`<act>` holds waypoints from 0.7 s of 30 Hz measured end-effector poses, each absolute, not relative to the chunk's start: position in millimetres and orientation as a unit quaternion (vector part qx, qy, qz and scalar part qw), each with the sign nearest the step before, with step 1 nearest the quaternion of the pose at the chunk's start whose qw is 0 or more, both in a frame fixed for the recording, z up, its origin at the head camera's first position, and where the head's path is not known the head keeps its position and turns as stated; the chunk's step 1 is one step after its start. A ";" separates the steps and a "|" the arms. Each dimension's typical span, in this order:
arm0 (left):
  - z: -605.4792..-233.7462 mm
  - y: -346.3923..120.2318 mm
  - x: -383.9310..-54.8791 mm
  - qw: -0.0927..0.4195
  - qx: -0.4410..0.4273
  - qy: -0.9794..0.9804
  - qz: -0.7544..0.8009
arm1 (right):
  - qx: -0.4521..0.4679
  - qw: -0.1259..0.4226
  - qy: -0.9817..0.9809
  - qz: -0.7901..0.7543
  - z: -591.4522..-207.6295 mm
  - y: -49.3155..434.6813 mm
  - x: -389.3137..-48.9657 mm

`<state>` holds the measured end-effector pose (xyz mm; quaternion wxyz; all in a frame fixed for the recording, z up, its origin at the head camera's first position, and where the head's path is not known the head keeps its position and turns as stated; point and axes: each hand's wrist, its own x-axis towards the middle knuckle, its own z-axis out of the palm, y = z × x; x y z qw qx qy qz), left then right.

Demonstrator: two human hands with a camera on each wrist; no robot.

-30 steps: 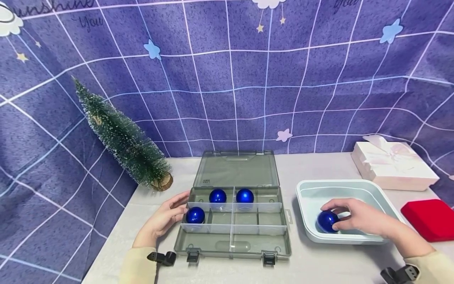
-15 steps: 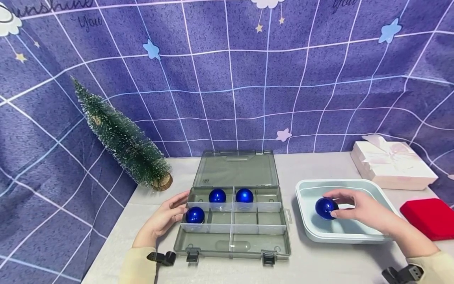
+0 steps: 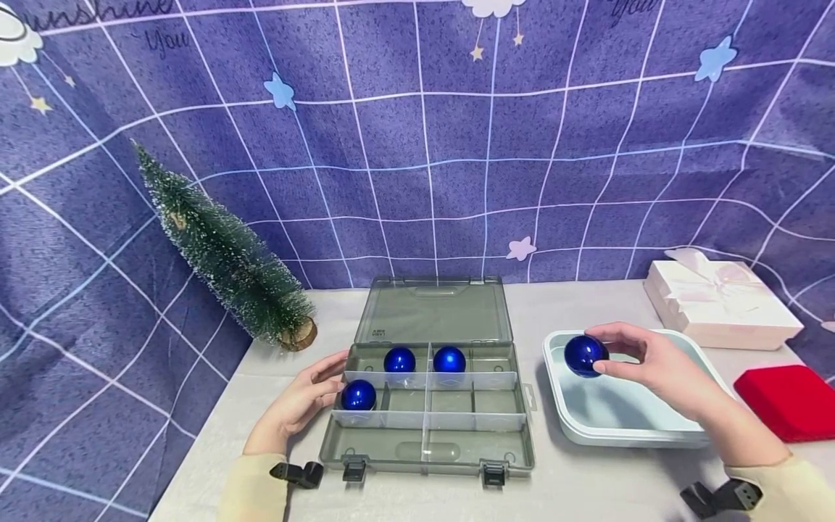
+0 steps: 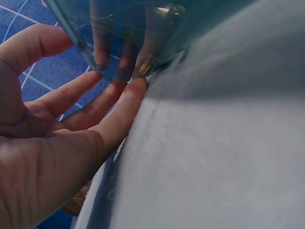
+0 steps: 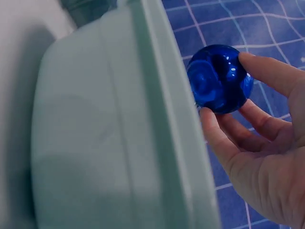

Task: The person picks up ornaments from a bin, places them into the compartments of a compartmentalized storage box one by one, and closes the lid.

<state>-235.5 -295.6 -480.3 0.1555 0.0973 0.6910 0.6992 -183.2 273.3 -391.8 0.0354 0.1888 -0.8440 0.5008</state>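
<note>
In the head view my right hand [image 3: 659, 370] pinches a shiny blue ball [image 3: 586, 355] between thumb and fingers, over the left part of a pale blue-green tub [image 3: 652, 437]. The right wrist view shows that ball [image 5: 220, 78] above the tub's rim. My left hand [image 3: 303, 399] rests its fingertips against the left side of a grey see-through compartment box [image 3: 450, 402], whose lid lies back. In the left wrist view the left hand [image 4: 71, 114] has loosely bent fingers touching the wall. Blue balls sit in the back-left [image 3: 400, 360], back-right [image 3: 450, 359] and middle-left [image 3: 359, 396] compartments.
A small frosted Christmas tree [image 3: 228, 254] leans at the left. At the back right stands a white gift box [image 3: 724, 304] with a ribbon. A red object [image 3: 789, 402] lies right of the tub. A purple grid-patterned cloth [image 3: 457, 188] hangs behind the table.
My right hand has lifted the blue ball from low in the tub, moving it up and slightly left. The left hand and the compartment box have stayed in place.
</note>
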 end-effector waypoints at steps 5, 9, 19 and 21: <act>-481.4 -295.6 -236.5 0.155 0.098 0.694 0.697 | 0.193 0.036 -0.831 0.521 -381.7 256.2 -184.1; -481.1 -295.3 -236.8 0.156 0.095 0.693 0.697 | 0.201 0.031 -0.821 0.534 -372.9 243.0 -184.8; -479.2 -296.3 -235.5 0.154 0.096 0.696 0.695 | 0.236 0.015 -0.786 0.571 -360.8 200.5 -191.8; -479.2 -296.1 -235.6 0.155 0.095 0.697 0.694 | 0.244 0.007 -0.780 0.576 -360.0 191.8 -193.7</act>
